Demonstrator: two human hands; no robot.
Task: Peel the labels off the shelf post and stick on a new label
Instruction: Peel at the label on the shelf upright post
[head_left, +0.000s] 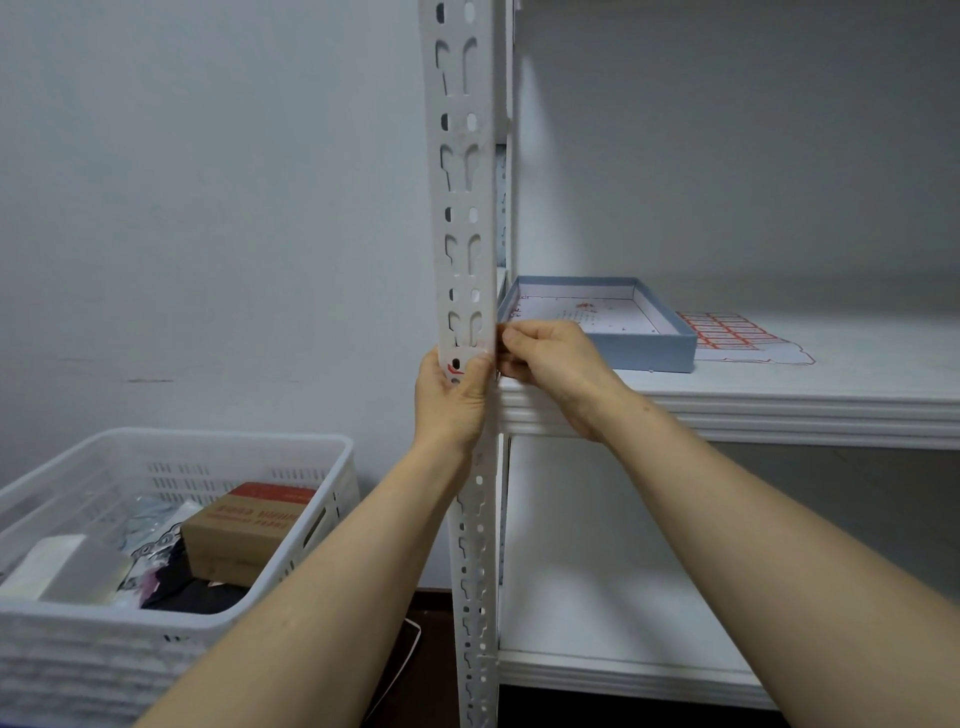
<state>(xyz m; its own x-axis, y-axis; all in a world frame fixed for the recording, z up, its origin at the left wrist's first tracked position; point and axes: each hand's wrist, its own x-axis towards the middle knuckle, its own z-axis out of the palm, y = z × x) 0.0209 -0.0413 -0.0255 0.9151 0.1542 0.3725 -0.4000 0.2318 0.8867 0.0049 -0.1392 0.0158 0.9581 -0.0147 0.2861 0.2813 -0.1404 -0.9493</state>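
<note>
head view: both hands on the shelf post (465, 208), at a label (451, 369).
left hand (452, 400) wraps the slotted white metal post, steadying it; right hand (550, 358) pinches the thin red-printed label at the post's edge. best peeled slowly, low along the painted surface, so the paper doesn't tear.

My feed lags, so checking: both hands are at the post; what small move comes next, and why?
Probably draw the right hand slowly off the post, peeling the label: it seems to pinch at the post's edge beside the red-marked label, while the left hand grips the post.
</note>
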